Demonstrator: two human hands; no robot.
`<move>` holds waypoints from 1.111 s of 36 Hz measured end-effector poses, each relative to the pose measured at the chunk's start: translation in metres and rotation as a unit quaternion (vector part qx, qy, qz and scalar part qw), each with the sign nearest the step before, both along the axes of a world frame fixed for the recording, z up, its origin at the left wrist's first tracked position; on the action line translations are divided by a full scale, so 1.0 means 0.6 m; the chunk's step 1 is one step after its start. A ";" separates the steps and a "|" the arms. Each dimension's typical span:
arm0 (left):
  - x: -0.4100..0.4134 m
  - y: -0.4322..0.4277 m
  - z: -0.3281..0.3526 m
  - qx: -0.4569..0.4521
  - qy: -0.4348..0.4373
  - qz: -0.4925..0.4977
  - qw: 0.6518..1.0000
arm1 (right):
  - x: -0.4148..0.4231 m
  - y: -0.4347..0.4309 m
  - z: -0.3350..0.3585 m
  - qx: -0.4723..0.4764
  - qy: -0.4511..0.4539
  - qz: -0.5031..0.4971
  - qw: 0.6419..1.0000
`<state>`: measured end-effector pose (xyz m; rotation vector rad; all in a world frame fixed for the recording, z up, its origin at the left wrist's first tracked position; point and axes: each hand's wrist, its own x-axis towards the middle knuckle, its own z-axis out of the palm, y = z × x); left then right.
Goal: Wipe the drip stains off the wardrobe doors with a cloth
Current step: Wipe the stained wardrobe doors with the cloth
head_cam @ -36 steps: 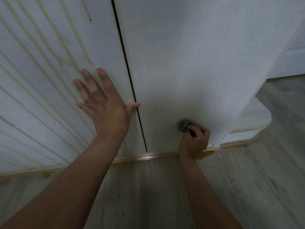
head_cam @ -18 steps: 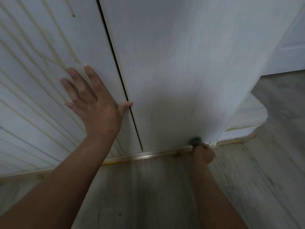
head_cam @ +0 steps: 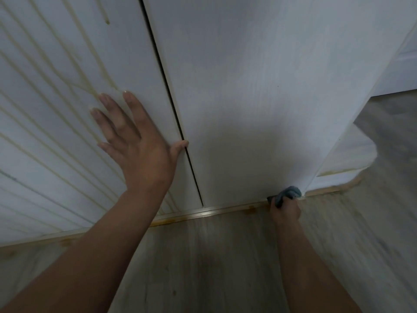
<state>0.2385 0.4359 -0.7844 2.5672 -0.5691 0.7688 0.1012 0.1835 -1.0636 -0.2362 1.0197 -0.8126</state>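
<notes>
- Right hand [head_cam: 286, 208], fingers curled round the cloth [head_cam: 291, 192], at the right door's [head_cam: 248, 98] bottom right corner.
- Left hand [head_cam: 140, 152] flat, fingers straight, on the left door's [head_cam: 126, 53] drip stains [head_cam: 106, 21].
- Risk: that palm could smear them.

Your left hand [head_cam: 140, 150] is lying flat on left door [head_cam: 67, 109], thumb tip reaching dark gap [head_cam: 161, 64] between doors; hand and forearm are covering that door's lower right part. Your right hand [head_cam: 285, 211] is gripping cloth [head_cam: 288, 193], sitting boxed in at bottom right corner of right door [head_cam: 248, 109]: rail [head_cam: 214, 212] is running just beneath, door edge closing in at right. Broad face of right door is lying free for you above and left of cloth. Floor [head_cam: 214, 267] is lying open between your forearms.
</notes>
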 end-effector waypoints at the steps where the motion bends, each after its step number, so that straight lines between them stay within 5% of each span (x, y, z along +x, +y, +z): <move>1: 0.000 0.004 0.000 0.005 -0.006 -0.001 1.000 | 0.009 0.017 0.006 0.009 0.021 -0.003 1.000; 11: 0.012 0.089 -0.007 0.098 -0.093 -0.049 0.990 | 0.080 0.197 0.022 -0.002 -0.017 0.214 0.977; 16: 0.040 0.152 -0.011 0.115 -0.157 -0.031 0.980 | 0.087 0.234 0.028 -0.003 0.044 0.325 0.945; 20: 0.078 0.190 -0.020 0.131 -0.166 -0.011 0.977 | 0.084 0.263 0.094 -0.089 0.083 0.288 0.950; 22: 0.091 0.202 -0.031 0.135 -0.171 0.001 0.976 | 0.075 0.274 0.139 -0.219 0.150 0.201 0.943; 24: 0.093 0.203 -0.038 0.145 -0.185 0.003 0.972 | 0.063 0.277 0.193 -0.394 0.229 0.111 0.883; 27: 0.092 0.209 -0.040 0.159 -0.195 0.005 0.968 | 0.059 0.270 0.284 -0.623 0.284 -0.001 0.729; 32: 0.094 0.203 -0.052 0.131 -0.225 0.001 0.966 | 0.085 0.222 0.405 -0.788 0.245 -0.135 0.548; 35: 0.091 0.198 -0.060 0.127 -0.210 -0.020 0.969 | 0.110 0.209 0.433 -0.821 0.252 -0.168 0.484; 40: 0.081 0.182 -0.074 0.110 -0.222 -0.047 0.968 | 0.141 0.203 0.386 -0.836 0.255 -0.139 0.465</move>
